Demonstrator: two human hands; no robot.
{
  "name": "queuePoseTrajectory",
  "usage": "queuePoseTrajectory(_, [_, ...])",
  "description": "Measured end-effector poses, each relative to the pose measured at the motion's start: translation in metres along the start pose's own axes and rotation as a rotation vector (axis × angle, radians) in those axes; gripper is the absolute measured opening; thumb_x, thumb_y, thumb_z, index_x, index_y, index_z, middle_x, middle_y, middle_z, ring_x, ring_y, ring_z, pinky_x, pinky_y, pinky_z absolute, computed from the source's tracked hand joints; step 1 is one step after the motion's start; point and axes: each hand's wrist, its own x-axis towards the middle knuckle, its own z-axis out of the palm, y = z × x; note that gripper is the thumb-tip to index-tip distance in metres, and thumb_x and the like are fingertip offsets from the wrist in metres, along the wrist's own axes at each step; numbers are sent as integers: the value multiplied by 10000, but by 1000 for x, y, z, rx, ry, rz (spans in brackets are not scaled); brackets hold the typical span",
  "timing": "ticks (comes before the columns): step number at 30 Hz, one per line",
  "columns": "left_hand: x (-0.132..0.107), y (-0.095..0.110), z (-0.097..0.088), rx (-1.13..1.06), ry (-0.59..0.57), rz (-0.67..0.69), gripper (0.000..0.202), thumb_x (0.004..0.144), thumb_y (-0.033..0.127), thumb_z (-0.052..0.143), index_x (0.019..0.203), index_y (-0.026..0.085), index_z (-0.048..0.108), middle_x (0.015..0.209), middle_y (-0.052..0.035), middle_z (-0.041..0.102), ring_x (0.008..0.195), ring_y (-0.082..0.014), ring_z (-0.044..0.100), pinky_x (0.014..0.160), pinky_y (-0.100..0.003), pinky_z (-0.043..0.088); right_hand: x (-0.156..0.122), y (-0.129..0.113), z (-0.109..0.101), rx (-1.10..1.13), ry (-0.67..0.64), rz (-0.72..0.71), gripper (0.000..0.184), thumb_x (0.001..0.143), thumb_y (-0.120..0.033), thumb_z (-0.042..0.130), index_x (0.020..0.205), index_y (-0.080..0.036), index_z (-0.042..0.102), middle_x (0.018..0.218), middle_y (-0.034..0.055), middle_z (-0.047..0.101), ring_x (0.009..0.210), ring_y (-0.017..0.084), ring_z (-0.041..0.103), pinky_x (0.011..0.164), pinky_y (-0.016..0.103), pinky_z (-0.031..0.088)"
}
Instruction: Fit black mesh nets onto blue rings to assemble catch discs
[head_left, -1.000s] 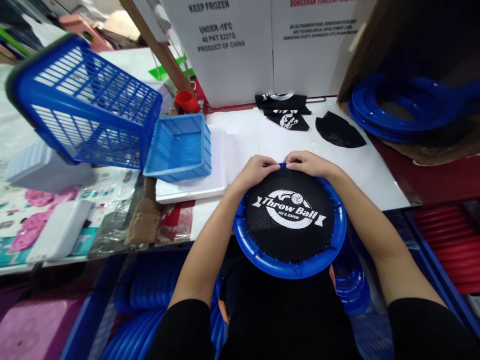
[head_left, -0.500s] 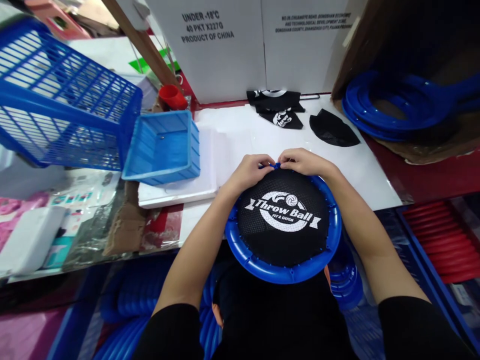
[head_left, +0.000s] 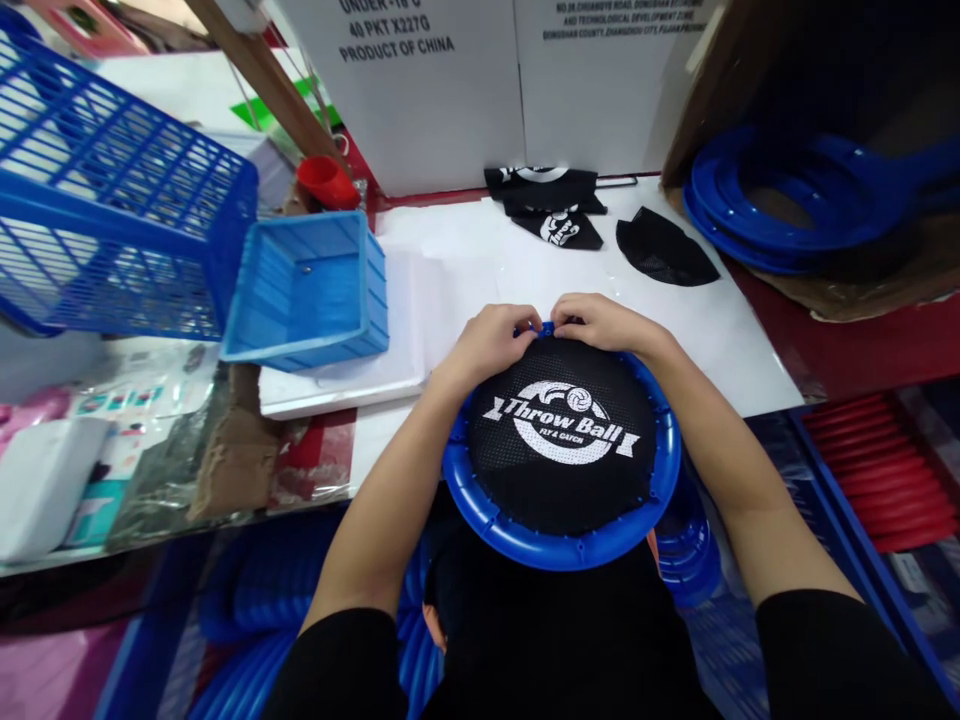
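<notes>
A blue plastic ring [head_left: 525,535] with a black mesh disc [head_left: 562,440] printed "Throw Ball" rests against my lap and the table's front edge. My left hand [head_left: 491,343] and my right hand [head_left: 604,322] meet at the ring's far edge. Both have their fingers curled and pinch the mesh and rim there. More black mesh pieces [head_left: 551,205] and a folded one [head_left: 660,250] lie further back on the white table [head_left: 742,340].
A light blue tray [head_left: 307,290] and a big blue basket [head_left: 97,210] stand at the left. White cartons [head_left: 465,80] stand at the back. Stacked blue rings [head_left: 780,200] lie at the right, more blue rings [head_left: 262,600] below the table, red ones [head_left: 877,480] lower right.
My hands stay pinched at the ring's far edge, the fingers shifting slightly. The camera has tilted down a little, so everything sits a bit higher and more to the left.
</notes>
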Motion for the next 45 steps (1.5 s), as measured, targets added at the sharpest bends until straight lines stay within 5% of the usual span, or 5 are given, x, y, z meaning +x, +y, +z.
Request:
queuePoseTrajectory(13, [3, -8, 14, -9, 52, 142, 192, 987, 197, 600, 1008, 234, 788, 1031, -67, 814, 1011, -248, 701, 973, -412, 527, -2, -4, -6, 20, -23, 34, 46, 886, -262, 647, 875, -228, 677, 957, 51, 713, 936, 233, 639, 885, 385, 505])
queuePoseTrajectory(20, [-18, -11, 6, -57, -22, 283, 199, 1043, 268, 601, 1161, 235, 757, 1253, -78, 782, 1216, -254, 687, 1124, -450, 507, -11, -11, -5, 57, 85, 23, 186, 957, -374, 644, 951, -210, 730, 1026, 79, 743, 944, 235, 671, 886, 400, 548])
queuePoseTrajectory(31, [-19, -5, 17, 378, 79, 65, 238, 1088, 296, 536, 1016, 175, 728, 1074, -139, 739, 1049, -311, 669, 933, -440, 530, -36, -13, 3, -190, 173, -6, 275, 1050, -376, 594, 1171, -258, 811, 1439, 130, 715, 1368, 324, 634, 1185, 594, 491])
queuePoseTrajectory(39, [-20, -14, 19, 299, 227, -72, 224, 1084, 259, 495, 1196, 176, 670, 1165, -161, 744, 1073, -335, 684, 930, -464, 547, -75, 17, -90, -798, 742, 372, 380, 1012, -285, 552, 1330, -159, 718, 1582, 248, 580, 1461, 446, 498, 1206, 681, 357])
queuePoseTrajectory(45, [-15, 0, 6, 216, 241, -85, 235, 1048, 225, 495, 1162, 167, 691, 1193, -185, 738, 1144, -352, 682, 1025, -511, 548, -120, 10, -159, -939, 623, 728, 285, 962, -225, 522, 1107, -80, 720, 1111, 332, 743, 1115, 437, 685, 1020, 607, 453])
